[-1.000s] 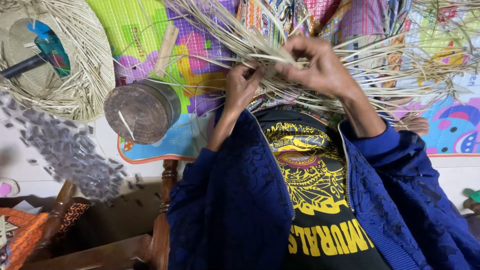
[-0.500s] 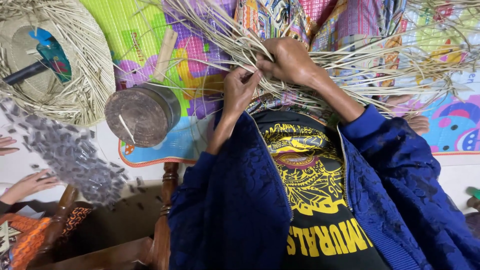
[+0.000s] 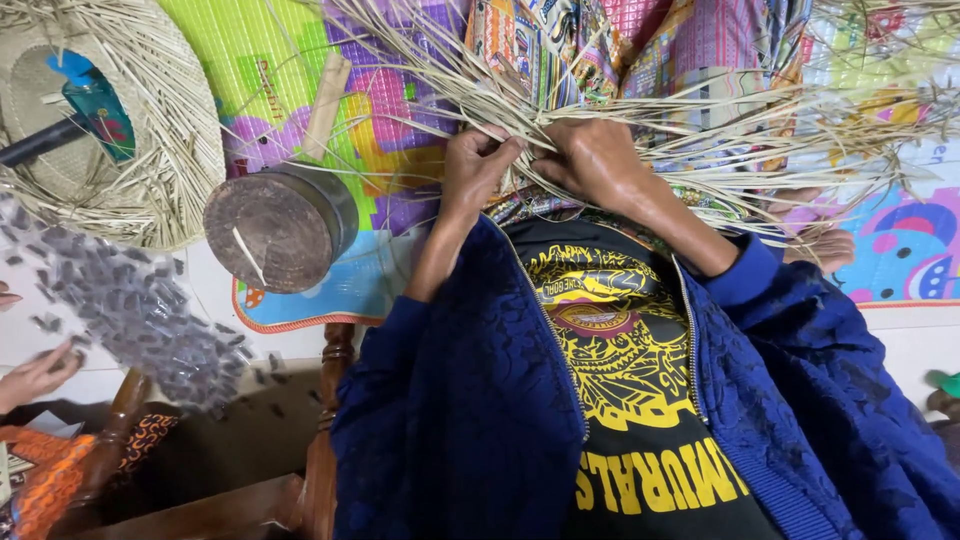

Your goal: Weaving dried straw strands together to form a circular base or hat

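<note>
Left hand [image 3: 478,165] & right hand [image 3: 590,160] — both pinched shut on straw strips [image 3: 700,130], round wood block [image 3: 270,232] left.

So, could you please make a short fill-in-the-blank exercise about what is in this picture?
1. Both hands, the left hand and the right hand, grip pale ____ strips.
2. The person's jacket is ____ in colour.
3. The round wooden block lies beside the left hand, on a colourful ____.
4. A teal bottle rests on an unfinished woven ____.

Missing words: straw; blue; mat; hat
</note>
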